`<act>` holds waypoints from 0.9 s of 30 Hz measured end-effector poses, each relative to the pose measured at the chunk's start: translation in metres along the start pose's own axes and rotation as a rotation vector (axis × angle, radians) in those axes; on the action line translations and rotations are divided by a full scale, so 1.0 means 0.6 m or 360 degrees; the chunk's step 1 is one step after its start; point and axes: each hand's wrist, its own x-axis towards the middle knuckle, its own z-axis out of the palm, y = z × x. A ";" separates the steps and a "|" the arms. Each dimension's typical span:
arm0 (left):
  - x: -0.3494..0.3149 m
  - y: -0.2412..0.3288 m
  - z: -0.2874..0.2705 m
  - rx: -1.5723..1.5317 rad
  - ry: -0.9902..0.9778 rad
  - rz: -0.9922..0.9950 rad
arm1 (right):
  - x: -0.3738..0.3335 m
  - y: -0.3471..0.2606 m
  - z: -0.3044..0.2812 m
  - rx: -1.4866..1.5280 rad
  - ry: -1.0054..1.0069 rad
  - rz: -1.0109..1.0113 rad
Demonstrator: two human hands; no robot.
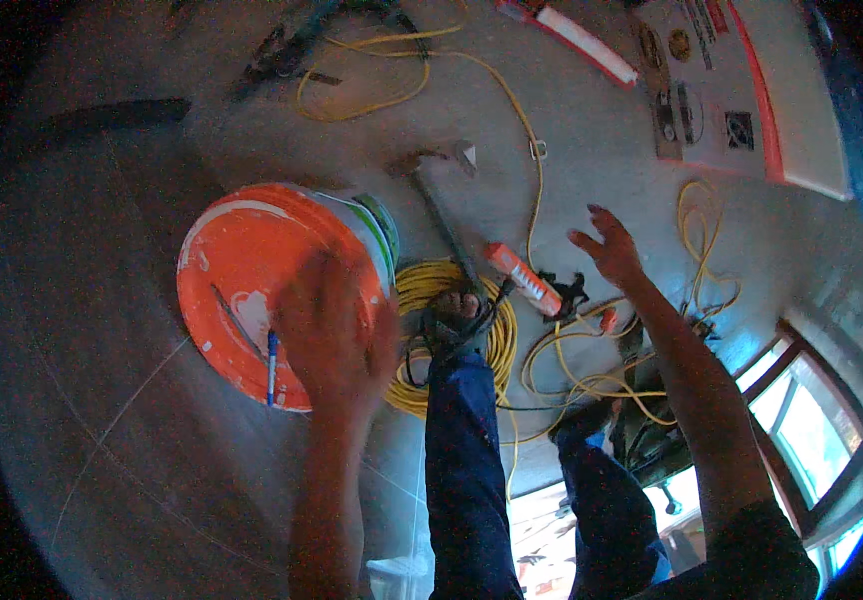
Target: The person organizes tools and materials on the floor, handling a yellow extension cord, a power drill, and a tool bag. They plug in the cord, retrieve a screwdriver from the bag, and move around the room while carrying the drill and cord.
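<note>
My left hand (332, 325) is over an orange bucket lid (227, 240), smeared by motion, so its fingers are unclear. On the lid near that hand lie a blue pen (272, 368) and a thin dark tool (237, 320) whose kind I cannot make out. Part of the bucket's side (382, 225), with a green stripe, shows beyond the lid. My right hand (612, 248) hangs in the air above the floor with fingers apart, holding nothing. Nearest to it below is an orange and white box (524, 280), beside a small black object (567, 292).
A coiled yellow cord (407, 400) lies around my foot (455, 315). A long dark-handled tool (442, 215) rests beyond it. More yellow cord (492, 75) loops across the floor. A printed box (702, 110) stands at the far right, a window (812, 430) at the right.
</note>
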 end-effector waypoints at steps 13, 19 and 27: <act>0.172 -0.067 0.093 -0.0437 0.0219 -0.0472 | 0.494 -0.527 0.103 -0.0809 -0.0172 -0.0356; 0.170 -0.077 0.082 -0.0539 0.0091 -0.0540 | 0.532 -0.533 0.205 -0.0862 -0.0015 -0.0385; 0.177 -0.057 0.099 -0.0598 0.0132 -0.0466 | 0.536 -0.465 0.175 0.0126 -0.0708 0.0022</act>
